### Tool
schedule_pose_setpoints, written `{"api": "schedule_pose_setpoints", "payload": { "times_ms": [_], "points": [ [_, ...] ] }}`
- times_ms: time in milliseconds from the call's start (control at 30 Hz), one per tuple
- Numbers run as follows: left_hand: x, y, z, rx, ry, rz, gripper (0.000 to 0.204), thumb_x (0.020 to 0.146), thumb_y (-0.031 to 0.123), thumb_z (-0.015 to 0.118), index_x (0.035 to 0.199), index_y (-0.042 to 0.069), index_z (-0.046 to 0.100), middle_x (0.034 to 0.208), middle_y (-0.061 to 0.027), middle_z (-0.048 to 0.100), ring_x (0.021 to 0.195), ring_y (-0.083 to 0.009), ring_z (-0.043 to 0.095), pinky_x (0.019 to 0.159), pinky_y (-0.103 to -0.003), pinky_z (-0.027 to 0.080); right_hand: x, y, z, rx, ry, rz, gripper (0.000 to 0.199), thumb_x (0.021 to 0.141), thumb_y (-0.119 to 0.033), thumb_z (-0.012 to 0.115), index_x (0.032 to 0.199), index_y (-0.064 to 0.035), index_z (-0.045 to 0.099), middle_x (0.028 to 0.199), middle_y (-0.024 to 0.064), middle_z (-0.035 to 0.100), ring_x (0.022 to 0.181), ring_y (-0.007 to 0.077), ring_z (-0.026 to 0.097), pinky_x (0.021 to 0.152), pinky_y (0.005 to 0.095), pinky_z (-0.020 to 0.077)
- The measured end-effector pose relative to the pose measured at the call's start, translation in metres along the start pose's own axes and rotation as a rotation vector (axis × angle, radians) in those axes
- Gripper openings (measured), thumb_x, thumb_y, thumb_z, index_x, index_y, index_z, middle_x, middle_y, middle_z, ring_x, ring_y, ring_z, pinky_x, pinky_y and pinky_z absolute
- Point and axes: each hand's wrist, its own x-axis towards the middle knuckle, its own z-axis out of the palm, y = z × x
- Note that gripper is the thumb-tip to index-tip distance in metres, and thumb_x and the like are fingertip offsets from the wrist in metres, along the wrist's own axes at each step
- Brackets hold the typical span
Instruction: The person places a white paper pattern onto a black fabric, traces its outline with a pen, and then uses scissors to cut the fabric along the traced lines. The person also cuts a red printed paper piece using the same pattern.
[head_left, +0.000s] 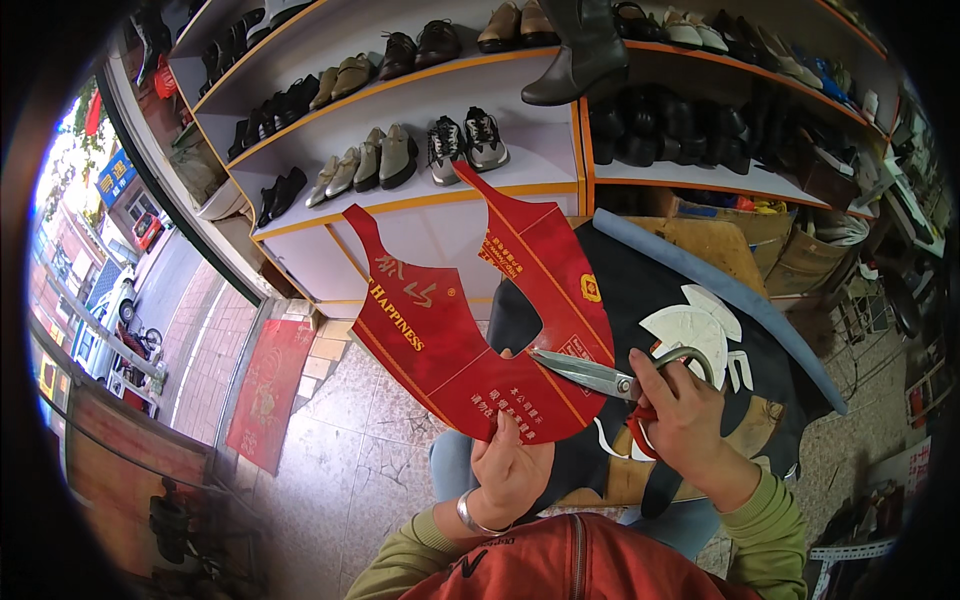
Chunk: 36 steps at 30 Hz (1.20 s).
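Observation:
My left hand [512, 465] pinches the lower edge of a red printed card [410, 320] between thumb and fingers. The card is cut into a curved U shape, with two long arms pointing away from me and an open notch between them. In my right hand [685, 420] is a pair of scissors [590, 375], its handles partly covered by my fingers. The blades reach left over the card, with their tips by the inner edge of the notch. From this angle I cannot tell whether the blades grip the card.
Black sheet material [630, 280] covers much of a wooden work surface [755, 432] before me. White cut pieces [690, 328] lie on it, beside a long blue-grey roll [720, 285]. Behind stand shelves [530, 180] of shoes, with a dark boot [580, 60]. A doorway opens at left.

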Motion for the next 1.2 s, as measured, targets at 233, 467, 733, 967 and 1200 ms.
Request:
{"api": "schedule_pose_setpoints", "payload": {
  "times_ms": [233, 467, 733, 967, 1200],
  "points": [
    [0.003, 0.002, 0.004, -0.021, -0.029, 0.011, 0.043, 0.100, 0.010, 0.040, 0.143, 0.007, 0.035, 0.144, -0.0088, 0.045, 0.132, -0.0256, 0.045, 0.112, -0.050, 0.034, 0.004, 0.005, -0.005, -0.076, 0.025, -0.062, 0.061, 0.070, -0.008, 0.070, 0.130, -0.0087, 0.058, 0.077, 0.0062, 0.049, 0.057, 0.0222, 0.054, 0.050, 0.0340, 0.0438],
    [0.003, 0.003, 0.005, -0.017, -0.023, 0.001, 0.044, 0.100, 0.009, 0.039, 0.144, 0.007, 0.033, 0.147, -0.0085, 0.042, 0.134, -0.0255, 0.042, 0.113, -0.051, 0.031, 0.012, 0.011, -0.010, -0.215, 0.066, -0.148, 0.053, 0.076, -0.012, 0.068, 0.129, -0.0100, 0.060, 0.074, 0.0038, 0.043, 0.056, 0.0187, 0.050, 0.045, 0.0309, 0.0411],
    [0.001, 0.004, 0.005, 0.021, 0.044, -0.069, 0.043, 0.102, 0.012, 0.040, 0.144, 0.007, 0.035, 0.147, -0.0081, 0.043, 0.135, -0.0250, 0.041, 0.114, -0.051, 0.030, 0.020, 0.015, -0.019, -0.300, 0.056, -0.215, 0.048, 0.078, -0.011, 0.065, 0.126, -0.0095, 0.061, 0.073, 0.0042, 0.044, 0.055, 0.0192, 0.050, 0.046, 0.0312, 0.0417],
    [0.003, -0.006, 0.000, -0.101, 0.020, -0.116, 0.043, 0.101, 0.009, 0.040, 0.143, 0.003, 0.035, 0.142, -0.0096, 0.046, 0.132, -0.0240, 0.044, 0.112, -0.048, 0.032, 0.012, 0.013, -0.008, -0.079, -0.027, -0.044, 0.044, 0.071, -0.004, 0.067, 0.114, -0.0073, 0.064, 0.074, 0.0069, 0.053, 0.057, 0.0253, 0.058, 0.050, 0.0360, 0.0465],
    [0.042, -0.007, -0.068, 0.599, 0.337, 0.193, 0.039, 0.098, 0.025, 0.058, 0.125, -0.001, 0.052, 0.120, -0.0116, 0.059, 0.109, -0.0207, 0.054, 0.099, -0.038, 0.040, -0.030, 0.059, 0.010, 0.759, 0.128, 0.785, 0.046, 0.079, -0.001, 0.075, 0.122, -0.0046, 0.059, 0.075, -0.0002, 0.051, 0.067, 0.0067, 0.047, 0.062, 0.0235, 0.0436]
  ]
}}
